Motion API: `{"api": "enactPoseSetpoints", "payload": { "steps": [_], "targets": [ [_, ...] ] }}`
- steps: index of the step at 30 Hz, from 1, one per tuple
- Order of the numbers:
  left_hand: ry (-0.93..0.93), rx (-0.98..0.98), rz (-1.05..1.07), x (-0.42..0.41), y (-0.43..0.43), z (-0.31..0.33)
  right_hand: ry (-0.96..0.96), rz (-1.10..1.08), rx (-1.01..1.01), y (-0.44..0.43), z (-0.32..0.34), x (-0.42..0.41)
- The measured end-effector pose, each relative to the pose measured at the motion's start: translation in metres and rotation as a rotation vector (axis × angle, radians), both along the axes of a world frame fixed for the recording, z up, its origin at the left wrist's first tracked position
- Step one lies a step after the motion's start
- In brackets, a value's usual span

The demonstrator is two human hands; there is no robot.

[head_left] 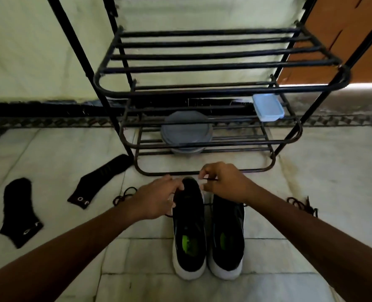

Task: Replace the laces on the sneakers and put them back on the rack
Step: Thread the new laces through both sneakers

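Far to the left of the left hand (156,199), a flat black ankle sock (19,212) lies on the pale marble floor (322,162). A second black sock (100,182) lies between it and that hand. Just outside the left wrist, a loose coil of dark lace (124,195) rests on the floor.

The left hand curls its fingers round the toe end of the left black sneaker with a white sole (189,236), which stands on the floor with its heel toward the person. The right hand (226,184), close beside the left one, pinches a thin dark lace end (210,179) between thumb and fingertips just above that toe. Under the right wrist stands the matching right sneaker (227,236), side by side with its partner and touching it. Well to the right of the right forearm lies a dark lace tangle (302,205).

Just beyond both hands stands the black metal tube shoe rack (202,90). On a low shelf, straight ahead of the hands, sits a grey round lidded container (186,131). A pale blue rectangular plastic box (267,107) sits higher up, to the right.
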State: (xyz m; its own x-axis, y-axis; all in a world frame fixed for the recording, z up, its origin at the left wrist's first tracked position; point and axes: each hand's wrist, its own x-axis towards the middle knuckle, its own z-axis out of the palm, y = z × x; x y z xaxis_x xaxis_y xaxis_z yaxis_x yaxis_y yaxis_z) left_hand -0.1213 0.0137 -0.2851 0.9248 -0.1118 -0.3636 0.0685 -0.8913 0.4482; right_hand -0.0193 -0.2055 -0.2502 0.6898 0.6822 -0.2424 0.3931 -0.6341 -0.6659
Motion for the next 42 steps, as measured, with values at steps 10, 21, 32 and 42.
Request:
{"api": "enactPoseSetpoints", "payload": {
  "steps": [10,21,32,42],
  "targets": [
    [0.053,0.034,-0.026,-0.026,-0.005,-0.065,-0.023,0.226,-0.280,0.001,-0.072,-0.012],
    [-0.116,-0.385,0.160,-0.060,-0.023,-0.006,0.044,0.008,0.005,-0.014,-0.007,0.001],
    [-0.280,-0.382,-0.034,-0.054,-0.118,0.001,0.026,0.086,0.472,0.019,0.051,-0.015],
    [-0.116,-0.852,0.388,-0.042,-0.058,0.017,0.010,-0.006,0.697,0.020,0.034,-0.037]
  ]
}}
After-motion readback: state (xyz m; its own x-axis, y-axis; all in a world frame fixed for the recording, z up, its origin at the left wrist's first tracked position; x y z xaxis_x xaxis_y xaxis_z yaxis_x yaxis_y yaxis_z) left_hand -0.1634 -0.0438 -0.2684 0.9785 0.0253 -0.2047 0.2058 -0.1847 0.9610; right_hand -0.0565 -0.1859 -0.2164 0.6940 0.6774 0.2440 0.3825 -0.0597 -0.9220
